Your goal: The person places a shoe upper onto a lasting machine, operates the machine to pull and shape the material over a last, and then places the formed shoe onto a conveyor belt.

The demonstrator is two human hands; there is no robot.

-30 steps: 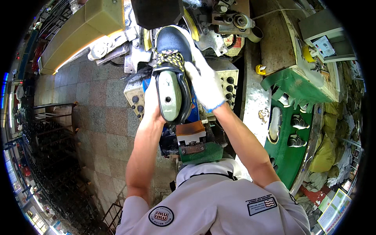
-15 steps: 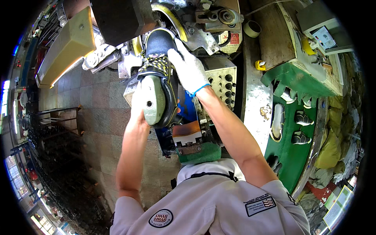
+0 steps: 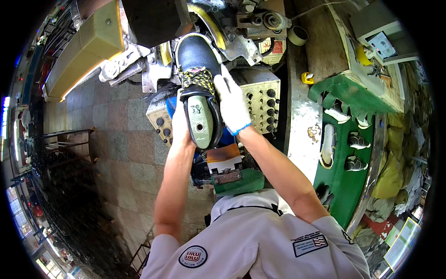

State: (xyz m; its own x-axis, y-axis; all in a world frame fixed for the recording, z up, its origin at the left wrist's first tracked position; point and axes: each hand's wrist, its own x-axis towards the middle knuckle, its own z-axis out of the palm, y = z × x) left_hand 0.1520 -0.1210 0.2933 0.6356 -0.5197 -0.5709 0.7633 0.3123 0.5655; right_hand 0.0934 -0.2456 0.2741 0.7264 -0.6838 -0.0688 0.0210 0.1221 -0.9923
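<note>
Both my hands hold a dark blue shoe upper (image 3: 199, 58) with yellow-black laces, mounted on a pale green last (image 3: 200, 122). My left hand (image 3: 179, 124), in a white glove, grips the heel end from the left. On the right side, my gloved right hand (image 3: 231, 103) presses against the upper. The toe points away from me, up against the metal machine head (image 3: 232, 32).
A beige control box with black knobs (image 3: 261, 104) stands right of the shoe. A green conveyor rack (image 3: 346, 186) at right carries several shoe parts. A yellow-beige machine housing (image 3: 86, 46) is at left, over a tiled floor (image 3: 125, 153). A tape roll (image 3: 298, 35) lies up top.
Both hands have carried the shoe up and away from me, toe closer in to the machine head. The view has shifted slightly with my head.
</note>
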